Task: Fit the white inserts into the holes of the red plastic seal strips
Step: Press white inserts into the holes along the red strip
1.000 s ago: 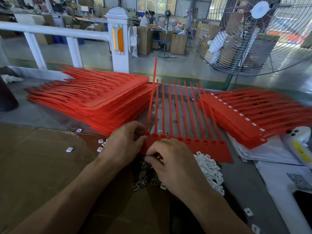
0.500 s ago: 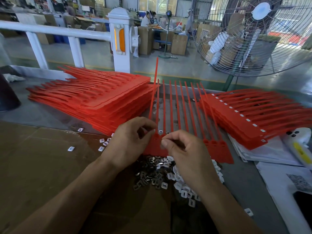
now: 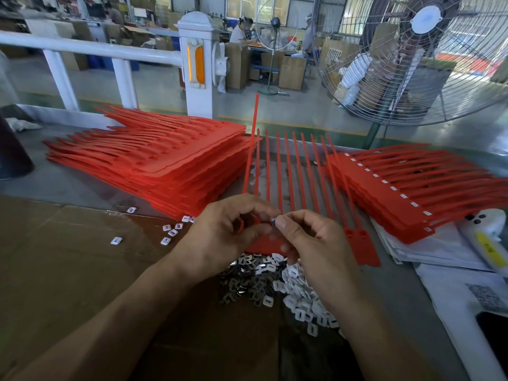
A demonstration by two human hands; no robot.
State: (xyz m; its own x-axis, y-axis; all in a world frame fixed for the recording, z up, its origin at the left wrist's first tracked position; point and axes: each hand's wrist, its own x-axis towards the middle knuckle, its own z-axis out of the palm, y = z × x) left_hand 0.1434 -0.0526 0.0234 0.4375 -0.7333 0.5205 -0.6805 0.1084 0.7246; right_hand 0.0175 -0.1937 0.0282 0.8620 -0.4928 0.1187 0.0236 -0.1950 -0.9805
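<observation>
On the far left of the work table (image 3: 82, 185) lies a tall stack of red seal strips (image 3: 154, 163) whose holes look dark and empty, so these seem still to be done. Near it, a few loose white inserts (image 3: 170, 232) lie scattered on brown cardboard (image 3: 68, 270). In the middle, the left hand (image 3: 220, 240) grips the near end of one sheet of red strips (image 3: 288, 171), its tails pointing away. Close against it, the right hand (image 3: 310, 243) pinches a single small insert (image 3: 273, 221) between thumb and forefinger, held right at the strip's end; whether it is seated yet cannot be told. Just below the hands lies a heap of white inserts (image 3: 299, 292) mixed with darker pieces. On the right, a shorter stack of strips (image 3: 412, 193) shows a white insert in every visible hole, apparently finished.
</observation>
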